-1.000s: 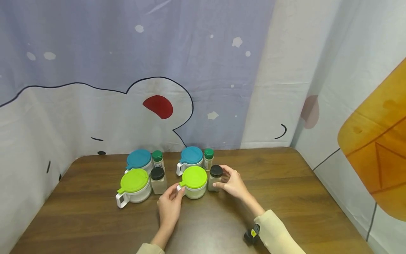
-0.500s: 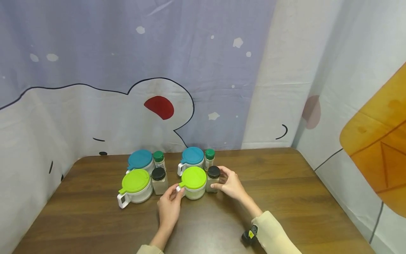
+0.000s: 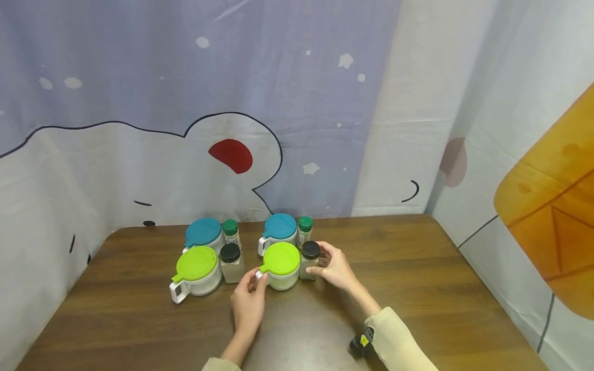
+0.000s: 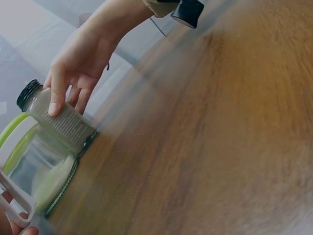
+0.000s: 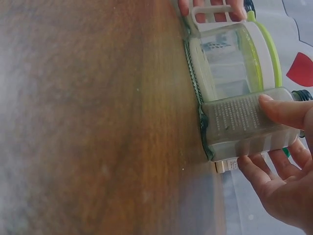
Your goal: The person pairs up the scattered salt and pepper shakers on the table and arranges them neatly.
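Note:
My left hand [image 3: 248, 305] pinches the white handle of a clear glass seasoning jar with a lime-green lid [image 3: 281, 258]. With thumb and fingers on its sides, my right hand [image 3: 337, 269] holds a square glass spice bottle [image 3: 308, 268] with a black cap and greyish powder inside. Bottle and jar [image 5: 225, 61] stand upright on the table, side by side, with the bottle right at the jar's wall. In the left wrist view, printed text shows on the bottle [image 4: 68, 126]. Pale contents lie in the bottom of the jar [image 4: 51, 178].
Behind them stand a blue-lidded jar [image 3: 280, 226] and a green-capped shaker [image 3: 304, 232]. A matching group sits to the left: a lime-lidded jar [image 3: 197, 265], a blue-lidded jar [image 3: 204, 232], a black-capped bottle [image 3: 232, 265] and a green-capped shaker [image 3: 231, 232]. A printed curtain [image 3: 315, 129] backs the wooden table [image 3: 417, 268].
My right hand has slid the black-capped bottle a little left, against the lime-lidded jar. That jar and my left hand's grip on its handle have shifted slightly left too.

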The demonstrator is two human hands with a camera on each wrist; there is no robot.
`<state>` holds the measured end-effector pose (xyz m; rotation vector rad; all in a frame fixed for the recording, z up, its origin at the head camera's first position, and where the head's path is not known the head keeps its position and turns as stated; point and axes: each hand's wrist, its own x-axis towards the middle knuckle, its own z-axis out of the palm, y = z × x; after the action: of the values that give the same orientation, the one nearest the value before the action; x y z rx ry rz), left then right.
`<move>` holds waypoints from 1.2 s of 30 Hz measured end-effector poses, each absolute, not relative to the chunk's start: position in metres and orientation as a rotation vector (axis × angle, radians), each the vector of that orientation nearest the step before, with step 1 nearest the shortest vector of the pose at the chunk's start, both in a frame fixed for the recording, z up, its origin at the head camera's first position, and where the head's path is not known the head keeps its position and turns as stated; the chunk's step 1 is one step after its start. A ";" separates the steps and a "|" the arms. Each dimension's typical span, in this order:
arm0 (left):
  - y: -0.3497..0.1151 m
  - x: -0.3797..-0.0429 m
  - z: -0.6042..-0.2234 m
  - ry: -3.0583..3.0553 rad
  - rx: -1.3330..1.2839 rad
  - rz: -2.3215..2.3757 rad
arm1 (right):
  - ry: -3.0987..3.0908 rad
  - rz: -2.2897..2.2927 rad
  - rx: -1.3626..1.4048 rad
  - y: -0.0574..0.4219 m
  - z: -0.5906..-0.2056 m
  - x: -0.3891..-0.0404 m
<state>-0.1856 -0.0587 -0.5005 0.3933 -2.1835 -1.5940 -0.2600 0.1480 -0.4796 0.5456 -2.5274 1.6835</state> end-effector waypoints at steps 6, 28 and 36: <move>-0.056 -0.183 -0.501 -2.168 0.413 -1.576 | -2.533 1.699 0.574 0.147 -0.481 -0.262; -0.058 -0.180 -0.500 -2.077 0.298 -1.472 | -2.563 1.636 0.675 0.147 -0.468 -0.256; -0.055 -0.177 -0.493 -1.932 0.160 -1.414 | -2.520 1.652 0.670 0.147 -0.454 -0.246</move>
<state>-0.1775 -0.0547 -0.4933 0.1596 -1.9318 -1.4136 -0.2461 0.1467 -0.4542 0.6697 -2.5202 1.6515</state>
